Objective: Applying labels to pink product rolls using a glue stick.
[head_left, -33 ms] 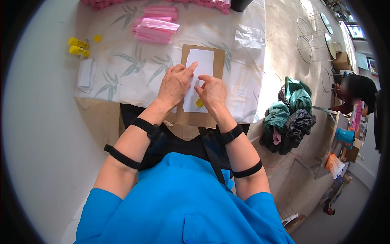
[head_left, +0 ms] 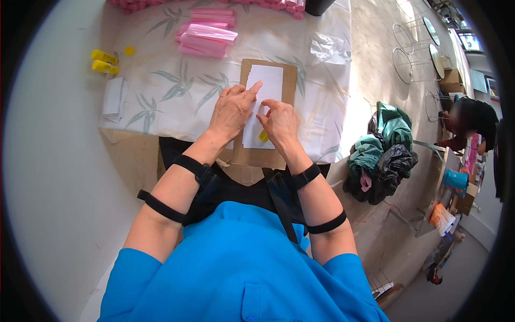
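"Steadying the white papers, is that why the left hand lies over their left edge?"

"Probably; I can't tell if it pinches one. The cardboard beneath likely shields the tablecloth."

"And the right hand?"

"Curled round a yellow tube, likely keeping it handy."

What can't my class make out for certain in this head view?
In the head view:
- Yellow object: its upper part is hidden by the right hand, so its full shape can't be told.
- White paper: partly covered by the left hand and the right.
- Dark container: its top is cut off by the upper edge.
- Person at far right: blurred and small.
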Action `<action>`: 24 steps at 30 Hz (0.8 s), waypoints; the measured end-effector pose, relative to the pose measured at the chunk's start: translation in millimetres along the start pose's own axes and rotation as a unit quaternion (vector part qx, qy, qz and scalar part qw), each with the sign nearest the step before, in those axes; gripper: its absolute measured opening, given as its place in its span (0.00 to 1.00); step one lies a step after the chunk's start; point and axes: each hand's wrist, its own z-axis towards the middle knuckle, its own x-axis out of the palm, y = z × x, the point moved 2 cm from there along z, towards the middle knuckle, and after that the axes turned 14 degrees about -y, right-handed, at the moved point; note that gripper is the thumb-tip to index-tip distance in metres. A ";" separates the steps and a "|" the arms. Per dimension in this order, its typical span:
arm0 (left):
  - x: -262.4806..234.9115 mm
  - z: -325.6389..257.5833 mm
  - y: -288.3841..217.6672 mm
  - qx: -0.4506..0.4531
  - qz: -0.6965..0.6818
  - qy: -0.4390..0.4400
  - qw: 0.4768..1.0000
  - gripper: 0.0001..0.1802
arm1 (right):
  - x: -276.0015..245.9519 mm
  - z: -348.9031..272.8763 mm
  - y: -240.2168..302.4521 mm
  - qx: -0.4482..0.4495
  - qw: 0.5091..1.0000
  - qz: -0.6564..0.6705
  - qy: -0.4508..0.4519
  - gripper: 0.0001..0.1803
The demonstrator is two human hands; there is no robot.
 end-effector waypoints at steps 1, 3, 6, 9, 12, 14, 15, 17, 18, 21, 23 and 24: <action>0.4 1.2 -0.1 -0.007 -0.008 0.020 1.000 0.43 | 2.4 0.3 -0.7 0.002 1.000 -0.022 0.016 0.18; -0.7 1.0 -0.2 -0.011 -0.004 0.022 1.000 0.44 | 1.7 0.0 1.2 -0.004 1.000 -0.023 0.018 0.18; -2.9 0.8 -1.1 -0.017 -0.010 0.024 1.000 0.43 | 1.6 0.0 1.2 -0.012 1.000 -0.023 0.017 0.19; -1.6 0.5 1.8 -0.027 -0.019 0.022 0.999 0.40 | 2.0 0.6 3.7 -0.029 0.999 -0.017 0.019 0.19; -1.3 4.4 6.2 -0.030 -0.022 0.024 0.999 0.36 | 6.9 1.1 0.2 -0.058 0.998 -0.017 0.005 0.19; -1.6 7.6 10.5 -0.027 -0.024 0.026 0.999 0.34 | 8.4 0.5 -0.8 -0.073 0.997 -0.021 -0.009 0.19; -1.4 8.7 13.5 -0.030 -0.037 0.032 0.998 0.34 | 8.3 0.2 0.4 -0.074 0.997 -0.023 -0.008 0.19; -2.0 10.7 19.7 -0.034 -0.051 0.038 0.997 0.33 | 7.9 0.1 4.1 -0.075 0.997 -0.026 -0.005 0.20; -2.3 11.4 23.0 -0.038 -0.064 0.050 0.996 0.34 | 8.2 0.0 6.6 -0.074 0.997 -0.027 0.003 0.20; -3.0 15.4 26.8 -0.046 -0.079 0.077 0.993 0.35 | 11.1 0.1 4.0 -0.078 0.997 -0.024 0.008 0.21; -3.2 16.4 28.2 -0.050 -0.082 0.089 0.991 0.35 | 11.8 0.1 2.5 -0.084 0.996 -0.021 0.005 0.22; -3.0 16.2 29.2 -0.054 -0.088 0.089 0.991 0.35 | 11.7 -0.2 3.0 -0.089 0.996 -0.025 0.009 0.21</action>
